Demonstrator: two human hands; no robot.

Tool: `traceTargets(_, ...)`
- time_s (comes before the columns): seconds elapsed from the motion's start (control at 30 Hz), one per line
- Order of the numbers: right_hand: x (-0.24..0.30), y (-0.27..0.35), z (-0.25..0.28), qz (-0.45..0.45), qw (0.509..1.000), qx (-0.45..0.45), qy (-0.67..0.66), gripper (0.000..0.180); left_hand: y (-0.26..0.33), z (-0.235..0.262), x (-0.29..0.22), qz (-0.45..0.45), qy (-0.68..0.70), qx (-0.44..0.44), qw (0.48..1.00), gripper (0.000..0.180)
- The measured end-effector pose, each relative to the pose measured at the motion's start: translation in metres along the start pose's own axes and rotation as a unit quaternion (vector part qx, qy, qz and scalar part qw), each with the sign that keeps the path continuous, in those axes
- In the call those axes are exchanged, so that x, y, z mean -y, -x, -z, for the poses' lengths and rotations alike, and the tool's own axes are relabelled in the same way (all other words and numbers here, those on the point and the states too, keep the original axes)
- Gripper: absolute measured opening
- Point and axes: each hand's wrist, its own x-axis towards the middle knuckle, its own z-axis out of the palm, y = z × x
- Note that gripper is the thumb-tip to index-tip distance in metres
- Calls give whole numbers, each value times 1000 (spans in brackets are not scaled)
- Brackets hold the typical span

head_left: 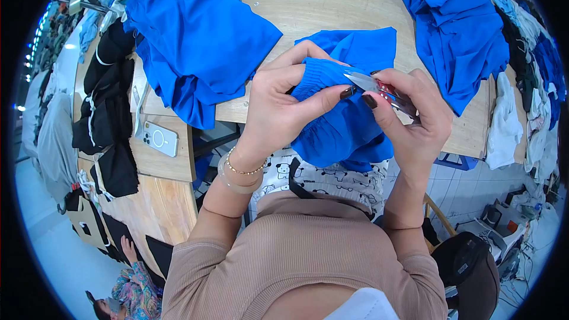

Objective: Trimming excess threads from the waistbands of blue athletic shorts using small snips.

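Note:
My left hand grips the gathered elastic edge of a blue garment that hangs from the wooden table into my lap. My right hand holds small metal thread snips with a red part, blades pointing left and touching the ribbed edge just by my left thumb. Both hands are close together in the middle of the view.
A pile of blue garments lies at the left, another blue pile at the right. Black garments and a white phone sit at the left table edge. White cloth hangs at the right. A person crouches on the floor lower left.

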Motion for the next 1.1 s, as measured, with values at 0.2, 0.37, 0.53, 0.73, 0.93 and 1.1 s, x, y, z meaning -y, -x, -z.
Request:
traceTargets(0.2,0,0,0,-11,1000,4,-16,25,0,-1,1,-1,19,-2,1000,15)
traceTargets(0.37,-4,1,-2,-2,999,0,-35,23,0,0,3,-10,16,-2,1000,14)
traceTargets(0.53,-4,3,-2,-152,962,-126,-190,23,0,2,5,-10,25,15,1000,14)
traceTargets(0.73,-14,1,-2,-302,914,110,-246,26,-3,8,13,-49,-25,18,998,17)
traceTargets(0.93,-17,13,-10,-168,975,39,-139,20,0,15,15,37,-7,98,994,18)
traceTargets(1.1,-16,12,-5,-73,993,54,-78,21,-1,10,11,-9,0,50,999,15)
